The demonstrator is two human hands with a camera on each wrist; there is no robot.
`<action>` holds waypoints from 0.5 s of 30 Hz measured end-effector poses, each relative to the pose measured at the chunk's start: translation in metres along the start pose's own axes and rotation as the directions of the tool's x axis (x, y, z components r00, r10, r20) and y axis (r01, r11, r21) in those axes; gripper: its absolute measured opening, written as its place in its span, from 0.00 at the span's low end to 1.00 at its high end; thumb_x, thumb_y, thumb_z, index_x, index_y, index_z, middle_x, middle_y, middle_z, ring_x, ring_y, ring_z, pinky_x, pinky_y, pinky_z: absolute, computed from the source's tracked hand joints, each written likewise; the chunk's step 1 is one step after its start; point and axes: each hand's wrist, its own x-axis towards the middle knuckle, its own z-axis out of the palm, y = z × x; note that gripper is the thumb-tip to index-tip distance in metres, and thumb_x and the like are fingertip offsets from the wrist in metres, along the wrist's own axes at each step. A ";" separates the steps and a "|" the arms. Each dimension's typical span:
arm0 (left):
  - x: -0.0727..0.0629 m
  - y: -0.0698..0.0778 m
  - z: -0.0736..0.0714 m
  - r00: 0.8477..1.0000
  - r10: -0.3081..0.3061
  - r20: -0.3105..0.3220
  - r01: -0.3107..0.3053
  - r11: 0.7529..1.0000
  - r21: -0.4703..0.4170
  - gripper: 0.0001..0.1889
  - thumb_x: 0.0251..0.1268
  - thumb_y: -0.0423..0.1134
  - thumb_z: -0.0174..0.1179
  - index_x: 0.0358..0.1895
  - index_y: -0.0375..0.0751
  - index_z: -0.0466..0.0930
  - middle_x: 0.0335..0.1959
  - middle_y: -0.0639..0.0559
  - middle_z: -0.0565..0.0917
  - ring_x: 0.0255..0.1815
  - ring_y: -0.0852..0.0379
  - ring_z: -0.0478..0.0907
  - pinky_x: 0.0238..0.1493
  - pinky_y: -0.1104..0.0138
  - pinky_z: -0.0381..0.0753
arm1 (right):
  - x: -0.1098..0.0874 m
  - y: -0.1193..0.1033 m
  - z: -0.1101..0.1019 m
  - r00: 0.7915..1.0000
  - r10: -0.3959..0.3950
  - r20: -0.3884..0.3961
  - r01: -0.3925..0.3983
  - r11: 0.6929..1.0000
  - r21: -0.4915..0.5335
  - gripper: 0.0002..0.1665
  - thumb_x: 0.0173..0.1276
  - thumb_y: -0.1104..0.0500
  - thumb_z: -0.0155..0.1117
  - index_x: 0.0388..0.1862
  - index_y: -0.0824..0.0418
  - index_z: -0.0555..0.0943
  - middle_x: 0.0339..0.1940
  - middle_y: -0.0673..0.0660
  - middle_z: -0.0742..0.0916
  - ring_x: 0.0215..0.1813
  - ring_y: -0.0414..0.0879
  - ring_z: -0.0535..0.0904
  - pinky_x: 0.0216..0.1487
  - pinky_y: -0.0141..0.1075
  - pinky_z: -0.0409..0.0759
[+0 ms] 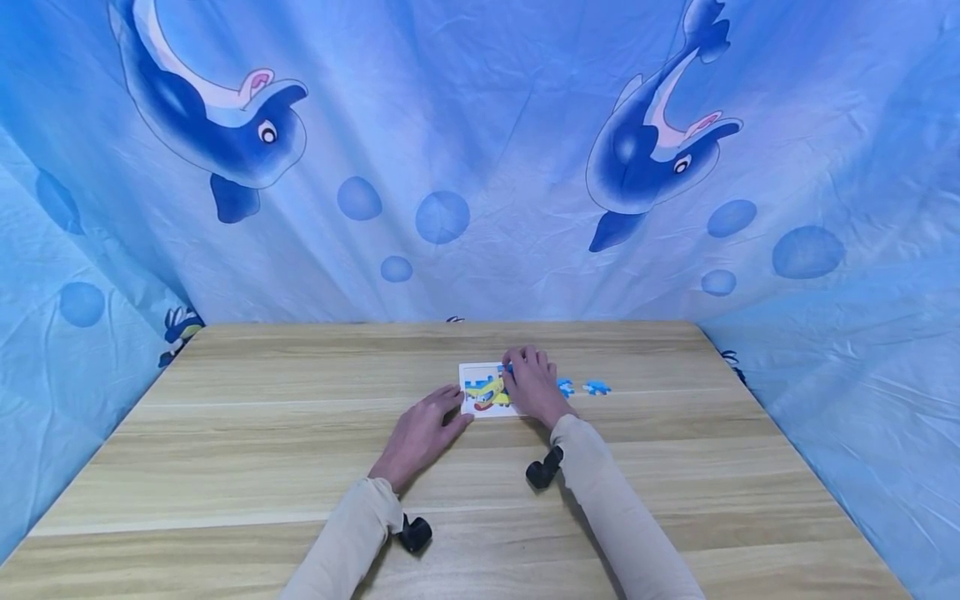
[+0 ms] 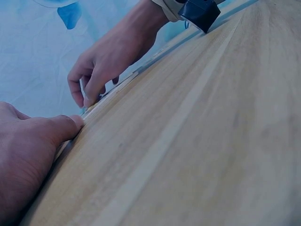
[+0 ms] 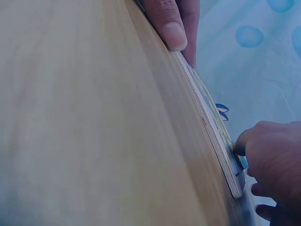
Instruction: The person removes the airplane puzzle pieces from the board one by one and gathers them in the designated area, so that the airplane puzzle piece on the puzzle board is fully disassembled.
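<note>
A small white-framed jigsaw puzzle board lies on the table, with a yellow, red and blue picture partly put together inside it. My left hand holds the board's near left corner between thumb and fingers; in the right wrist view the left thumb rests against the board's edge. Over the board's right part, my right hand bends its fingers down and pinches a blue puzzle piece, mostly hidden under the fingertips. That hand covers much of the board's right side in the head view.
Two loose blue-and-white pieces lie to the right of the board: one puzzle piece close beside the right hand, another piece farther right. A wooden table spreads around, with a blue dolphin-print curtain behind and at both sides.
</note>
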 end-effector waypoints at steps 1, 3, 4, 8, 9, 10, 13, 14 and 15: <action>0.000 0.000 0.000 1.000 -0.001 0.002 0.001 1.000 0.000 0.25 0.66 0.53 0.60 0.60 0.41 0.78 0.64 0.45 0.75 0.65 0.48 0.71 0.63 0.53 0.72 | 0.000 0.000 0.000 1.000 -0.003 -0.003 0.003 1.000 0.007 0.12 0.75 0.53 0.53 0.53 0.54 0.74 0.53 0.55 0.73 0.53 0.53 0.64 0.49 0.45 0.65; 0.000 0.000 0.000 1.000 -0.002 0.005 0.002 1.000 -0.002 0.25 0.66 0.53 0.60 0.60 0.40 0.78 0.64 0.45 0.75 0.66 0.48 0.71 0.63 0.53 0.72 | -0.001 0.001 -0.001 1.000 -0.009 -0.008 0.009 1.000 0.019 0.12 0.75 0.53 0.53 0.52 0.54 0.74 0.54 0.55 0.73 0.56 0.53 0.64 0.51 0.46 0.66; 0.000 0.000 0.000 1.000 -0.001 0.005 0.001 1.000 -0.003 0.25 0.66 0.53 0.60 0.60 0.40 0.78 0.64 0.45 0.76 0.66 0.49 0.71 0.63 0.53 0.72 | -0.001 0.001 -0.001 1.000 -0.015 -0.011 0.015 1.000 0.024 0.11 0.74 0.53 0.54 0.52 0.54 0.74 0.54 0.55 0.74 0.57 0.54 0.64 0.52 0.46 0.66; 0.000 0.000 -0.001 1.000 0.002 0.006 -0.002 1.000 -0.005 0.25 0.67 0.53 0.59 0.60 0.40 0.78 0.63 0.45 0.76 0.66 0.49 0.71 0.63 0.53 0.72 | -0.001 0.002 -0.001 0.999 -0.041 -0.030 0.042 0.998 0.038 0.10 0.74 0.54 0.54 0.51 0.55 0.75 0.54 0.54 0.75 0.57 0.54 0.65 0.53 0.48 0.67; 0.000 0.000 0.000 1.000 0.003 0.005 -0.003 1.000 -0.005 0.25 0.67 0.53 0.59 0.60 0.40 0.78 0.63 0.45 0.76 0.66 0.49 0.71 0.63 0.53 0.72 | -0.001 0.003 -0.001 0.998 -0.050 -0.039 0.052 0.998 0.040 0.11 0.74 0.55 0.54 0.51 0.55 0.75 0.54 0.54 0.76 0.57 0.54 0.65 0.53 0.48 0.67; 0.000 0.000 0.000 1.000 0.004 0.005 -0.004 1.000 -0.004 0.25 0.67 0.53 0.59 0.60 0.40 0.78 0.63 0.45 0.76 0.66 0.49 0.71 0.63 0.53 0.72 | -0.001 0.003 -0.001 0.997 -0.057 -0.046 0.059 0.997 0.043 0.11 0.74 0.55 0.54 0.52 0.56 0.76 0.54 0.54 0.76 0.57 0.53 0.65 0.53 0.47 0.68; 0.000 0.000 0.000 1.000 0.004 0.005 -0.004 1.000 -0.003 0.25 0.67 0.52 0.59 0.60 0.40 0.78 0.63 0.45 0.76 0.65 0.49 0.71 0.63 0.53 0.73 | -0.001 0.004 -0.001 0.994 -0.078 -0.070 0.083 0.995 0.062 0.15 0.74 0.56 0.54 0.55 0.59 0.77 0.56 0.56 0.76 0.57 0.53 0.66 0.55 0.47 0.69; 0.000 0.000 0.000 1.000 0.004 0.005 -0.004 1.000 -0.003 0.25 0.67 0.53 0.59 0.60 0.41 0.78 0.63 0.45 0.76 0.65 0.49 0.71 0.63 0.53 0.73 | -0.001 0.004 -0.002 0.993 -0.086 -0.078 0.091 0.994 0.065 0.15 0.74 0.56 0.54 0.55 0.59 0.77 0.56 0.56 0.76 0.57 0.53 0.66 0.55 0.47 0.70; 0.000 0.000 0.000 1.000 0.005 0.004 -0.005 1.000 -0.003 0.25 0.67 0.53 0.59 0.60 0.41 0.79 0.63 0.45 0.76 0.65 0.49 0.71 0.63 0.53 0.73 | -0.002 0.004 -0.002 0.992 -0.095 -0.087 0.101 0.993 0.067 0.15 0.74 0.56 0.55 0.55 0.60 0.77 0.56 0.57 0.76 0.58 0.53 0.66 0.55 0.47 0.70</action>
